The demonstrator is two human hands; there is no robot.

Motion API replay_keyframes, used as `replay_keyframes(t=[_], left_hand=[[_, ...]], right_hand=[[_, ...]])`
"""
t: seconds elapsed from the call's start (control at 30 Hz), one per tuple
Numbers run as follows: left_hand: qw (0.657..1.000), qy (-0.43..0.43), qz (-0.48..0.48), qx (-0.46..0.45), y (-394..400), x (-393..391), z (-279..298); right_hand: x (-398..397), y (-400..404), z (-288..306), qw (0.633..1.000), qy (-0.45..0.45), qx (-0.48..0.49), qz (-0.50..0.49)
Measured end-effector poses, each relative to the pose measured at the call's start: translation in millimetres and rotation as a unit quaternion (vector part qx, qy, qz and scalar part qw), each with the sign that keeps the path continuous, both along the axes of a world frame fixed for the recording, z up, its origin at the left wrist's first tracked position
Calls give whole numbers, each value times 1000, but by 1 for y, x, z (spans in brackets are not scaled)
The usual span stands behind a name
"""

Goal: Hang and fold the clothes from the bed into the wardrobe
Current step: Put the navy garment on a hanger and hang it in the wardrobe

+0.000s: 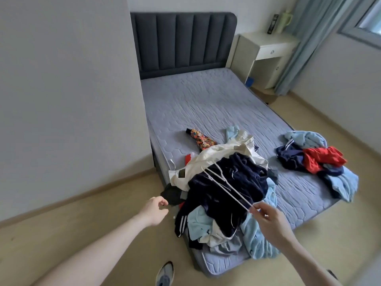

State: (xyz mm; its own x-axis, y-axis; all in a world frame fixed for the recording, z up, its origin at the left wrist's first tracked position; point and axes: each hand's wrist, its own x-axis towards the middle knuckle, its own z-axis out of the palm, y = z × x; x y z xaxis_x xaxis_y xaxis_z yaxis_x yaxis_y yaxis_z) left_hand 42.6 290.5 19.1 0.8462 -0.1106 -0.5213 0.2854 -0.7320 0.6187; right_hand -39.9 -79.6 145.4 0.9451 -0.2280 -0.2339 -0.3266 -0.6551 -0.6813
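Bedroom setting: pale walls, a light wood floor (340,234), and a bed (206,104) with a dark padded headboard (183,42) and a bare grey-blue quilted mattress. To the right of the headboard stands a white bedside table (266,54) with one drawer; a pale green jug (285,20) and a dark upright item sit on its top. Blue-grey curtains (309,42) hang beside it, next to a window.

Clothes location: all garments lie on the foot end of the bed. The main pile (224,195) occupies the near corner and partly hangs over the mattress edge. It contains a dark navy garment (233,182) on top, a cream jacket (208,159) under it, and light blue pieces at the lower and right sides. An orange patterned item (201,139) lies just beyond the pile. A second, smaller heap (313,155) lies well apart to the right, made up of red, navy and light blue fabric.

Hand state:
- Right hand (270,221): pinches the end of a white hanger (222,182) between thumb and fingertips. The hanger extends away from the hand, over the navy garment.
- Left hand (154,209): reaches toward the left edge of the main pile, fingers loosely curled, holding nothing. It is near a black garment (172,195) at the pile's edge but apart from it.

One grey shoe (165,274) shows on the floor at the bottom of the view.
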Motion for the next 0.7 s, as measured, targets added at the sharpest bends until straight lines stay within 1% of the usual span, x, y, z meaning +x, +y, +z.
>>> replay_keyframes(t=[0.1,0.17,0.27,0.4,0.57,0.7], left_hand=[[998,16,-53,24,-52,26,-1],[997,21,-68,29,-84,40,0],[995,27,-89,37,-137,64,-6],[994,28,-95,53,-217,100,-21],[994,54,-70,68,-328,148,-47],[992,87,-65,59,-412,195,-78]], right_hand=[[25,-36,-10,998,-8,0,-63],[40,-58,-16,996,-19,-3,-85],[70,-100,-30,993,-17,20,-115],[114,-157,-53,993,-26,42,-105],[170,-234,-89,996,-10,60,-59],[206,-289,-125,996,3,82,-43]])
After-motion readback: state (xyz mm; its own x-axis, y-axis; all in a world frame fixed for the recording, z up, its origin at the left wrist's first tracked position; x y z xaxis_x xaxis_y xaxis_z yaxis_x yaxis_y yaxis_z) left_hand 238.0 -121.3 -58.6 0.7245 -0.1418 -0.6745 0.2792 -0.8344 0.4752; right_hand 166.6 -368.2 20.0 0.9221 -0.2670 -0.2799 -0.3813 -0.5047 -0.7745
